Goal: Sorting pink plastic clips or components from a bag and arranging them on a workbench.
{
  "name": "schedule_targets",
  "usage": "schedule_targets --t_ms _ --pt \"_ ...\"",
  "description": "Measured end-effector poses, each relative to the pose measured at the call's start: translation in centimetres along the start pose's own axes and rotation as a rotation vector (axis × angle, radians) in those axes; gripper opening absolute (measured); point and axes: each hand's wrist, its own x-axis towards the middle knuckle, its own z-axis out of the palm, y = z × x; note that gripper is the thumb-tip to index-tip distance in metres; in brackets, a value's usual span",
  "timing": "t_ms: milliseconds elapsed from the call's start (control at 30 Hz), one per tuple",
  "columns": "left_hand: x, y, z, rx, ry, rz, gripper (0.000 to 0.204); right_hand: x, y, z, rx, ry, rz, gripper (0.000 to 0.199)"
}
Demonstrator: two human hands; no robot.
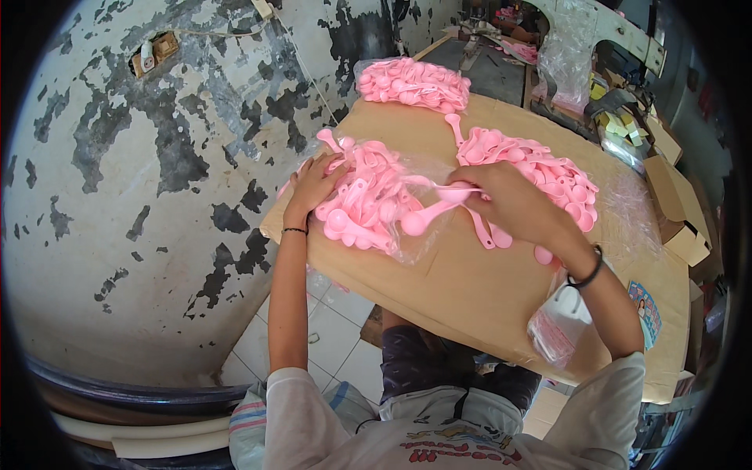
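A clear plastic bag point(362, 205) full of pink plastic scoop spoons lies on the cardboard-covered table, its mouth toward the right. My left hand point(315, 186) grips the bag's left side, fingers bent over the film and spoons. At the bag's mouth, my right hand point(513, 202) is closed on pink spoons point(435, 210), whose bowls point left over the film; how many it holds is hidden. Beyond that hand spreads a loose pile of pink spoons point(540, 168), with several strays at its near edge. Farther back lies another filled bag point(413, 84) of pink spoons.
The table point(407, 283) is covered in brown cardboard. Near its right edge lie a plastic packet point(560, 319) with white and pink contents and a colourful printed card point(645, 313). An open carton point(677, 207) and a machine point(599, 35) stand beyond. A peeling wall point(157, 204) rises at left.
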Motion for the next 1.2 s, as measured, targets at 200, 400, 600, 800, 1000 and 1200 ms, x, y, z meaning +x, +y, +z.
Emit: schedule_targets --t_ms 200,400,600,800,1000,1200 --pt "-0.1 0.5 0.2 0.060 0.014 -0.032 0.057 -4.1 2.5 -7.1 0.044 0.240 0.058 0.026" --pt "-0.1 1.2 0.3 0.067 0.051 -0.009 0.058 -3.3 4.6 -7.5 -0.376 0.596 -0.073 0.030" --pt "-0.6 1.9 -0.4 0.064 0.024 -0.029 0.059 1.5 1.7 4.9 -0.145 0.032 -0.189 0.026" --pt "-0.3 1.8 -0.3 0.055 0.059 -0.063 0.061 5.6 0.2 8.5 -0.512 -0.175 -0.029 0.022" --pt "-0.2 1.3 0.0 0.061 0.065 -0.082 0.062 2.8 1.6 7.2 -0.459 0.053 -0.101 0.016" --pt "-0.5 0.8 -0.3 0.058 0.051 -0.079 0.063 -2.8 -1.1 -3.1 -0.232 0.248 0.041 0.030"
